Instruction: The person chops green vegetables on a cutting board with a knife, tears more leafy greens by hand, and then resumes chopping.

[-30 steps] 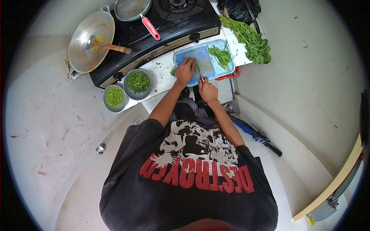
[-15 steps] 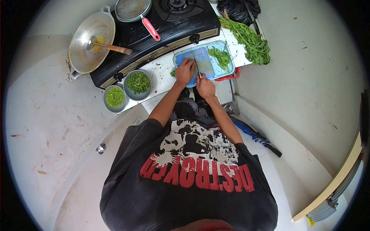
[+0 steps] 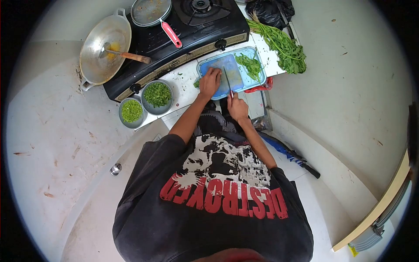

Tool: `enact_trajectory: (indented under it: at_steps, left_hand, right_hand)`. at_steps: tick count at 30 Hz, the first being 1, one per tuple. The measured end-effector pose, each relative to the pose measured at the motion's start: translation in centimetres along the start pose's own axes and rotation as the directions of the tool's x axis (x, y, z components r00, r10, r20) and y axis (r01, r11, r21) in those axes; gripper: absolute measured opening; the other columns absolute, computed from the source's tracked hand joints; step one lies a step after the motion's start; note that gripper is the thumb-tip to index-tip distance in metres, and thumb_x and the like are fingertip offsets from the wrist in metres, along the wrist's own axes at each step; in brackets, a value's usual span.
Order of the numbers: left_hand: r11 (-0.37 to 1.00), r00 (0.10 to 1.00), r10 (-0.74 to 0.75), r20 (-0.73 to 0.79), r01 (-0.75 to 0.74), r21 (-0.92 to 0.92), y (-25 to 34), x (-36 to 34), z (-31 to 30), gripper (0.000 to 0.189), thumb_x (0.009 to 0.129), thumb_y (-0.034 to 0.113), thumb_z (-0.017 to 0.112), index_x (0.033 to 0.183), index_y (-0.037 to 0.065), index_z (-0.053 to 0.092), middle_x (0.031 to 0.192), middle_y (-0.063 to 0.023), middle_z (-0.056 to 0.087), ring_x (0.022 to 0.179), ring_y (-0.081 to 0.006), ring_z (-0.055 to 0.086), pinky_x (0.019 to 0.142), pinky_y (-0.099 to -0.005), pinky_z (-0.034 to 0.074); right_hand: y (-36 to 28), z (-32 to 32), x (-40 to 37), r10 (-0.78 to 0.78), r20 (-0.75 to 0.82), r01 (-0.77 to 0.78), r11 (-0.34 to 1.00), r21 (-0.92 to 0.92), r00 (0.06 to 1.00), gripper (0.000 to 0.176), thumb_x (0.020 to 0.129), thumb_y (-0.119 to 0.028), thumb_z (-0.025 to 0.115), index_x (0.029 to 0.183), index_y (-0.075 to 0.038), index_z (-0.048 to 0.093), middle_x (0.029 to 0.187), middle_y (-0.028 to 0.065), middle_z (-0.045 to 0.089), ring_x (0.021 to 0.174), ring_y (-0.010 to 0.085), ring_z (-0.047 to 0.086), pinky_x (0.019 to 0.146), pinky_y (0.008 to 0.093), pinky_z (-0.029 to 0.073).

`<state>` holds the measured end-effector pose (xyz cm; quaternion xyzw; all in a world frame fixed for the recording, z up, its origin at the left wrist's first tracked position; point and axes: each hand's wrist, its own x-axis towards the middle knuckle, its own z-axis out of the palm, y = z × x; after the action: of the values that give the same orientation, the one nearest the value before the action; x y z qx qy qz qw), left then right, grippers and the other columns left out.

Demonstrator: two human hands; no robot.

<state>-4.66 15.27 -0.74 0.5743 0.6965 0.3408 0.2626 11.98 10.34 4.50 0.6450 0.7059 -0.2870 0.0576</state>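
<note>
My left hand (image 3: 210, 82) rests palm down on the left part of a blue cutting board (image 3: 244, 76), its fingers curled over something I cannot make out. My right hand (image 3: 237, 106) grips the handle of a knife (image 3: 227, 80) at the board's near edge, the blade standing on edge and pointing away from me beside the left hand. A small heap of green leafy stalks (image 3: 251, 64) lies on the right part of the board.
Two metal bowls of chopped greens (image 3: 157, 95) (image 3: 131, 111) stand left of the board. A black gas stove (image 3: 192, 30) carries a wok (image 3: 103, 47) with a wooden-handled spoon and a red-handled pan (image 3: 152, 12). A long bundle of greens (image 3: 281, 43) lies right.
The knife blade lay flat over the board half a second ago; it now stands on edge. My right hand has drawn back slightly toward me. The left hand stays put.
</note>
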Motion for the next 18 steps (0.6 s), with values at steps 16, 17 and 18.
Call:
enact_trajectory:
  at_steps: [16, 17, 18]
  left_hand:
    - [0.998, 0.998, 0.055, 0.022, -0.055, -0.016, -1.0, 0.0, 0.0, 0.013, 0.093, 0.017, 0.062, 0.102, 0.011, 0.070, 0.100, -0.0087, 0.065, 0.081, -0.0359, 0.068, 0.068, -0.0455, 0.055]
    - [0.999, 0.999, 0.031, 0.024, -0.031, -0.017, -0.9, 0.1, 0.0, 0.013, 0.093, 0.017, 0.063, 0.101, 0.011, 0.070, 0.100, -0.0086, 0.065, 0.082, -0.0358, 0.068, 0.069, -0.0455, 0.055]
    - [1.000, 1.000, 0.006, 0.026, -0.006, -0.018, -0.7, 0.1, -0.1, 0.013, 0.092, 0.018, 0.063, 0.101, 0.011, 0.071, 0.100, -0.0085, 0.065, 0.082, -0.0357, 0.068, 0.069, -0.0456, 0.055]
  right_hand:
    - [-1.3, -0.4, 3.1, -0.043, 0.048, 0.046, 0.997, -0.066, 0.998, 0.040, 0.102, -0.037, 0.047, 0.108, 0.002, 0.051, 0.080, 0.0290, 0.069, 0.075, 0.0467, 0.069, 0.070, 0.0563, 0.056]
    - [-1.3, -0.3, 2.8, -0.044, 0.045, 0.047, 0.996, -0.072, 0.998, 0.040, 0.102, -0.037, 0.047, 0.107, 0.002, 0.051, 0.079, 0.0289, 0.069, 0.075, 0.0467, 0.069, 0.070, 0.0563, 0.056]
    - [-1.1, -0.1, 2.4, -0.040, 0.046, 0.043, 0.997, -0.069, 0.998, 0.039, 0.102, -0.037, 0.047, 0.107, 0.002, 0.051, 0.079, 0.0289, 0.069, 0.075, 0.0467, 0.069, 0.070, 0.0564, 0.056]
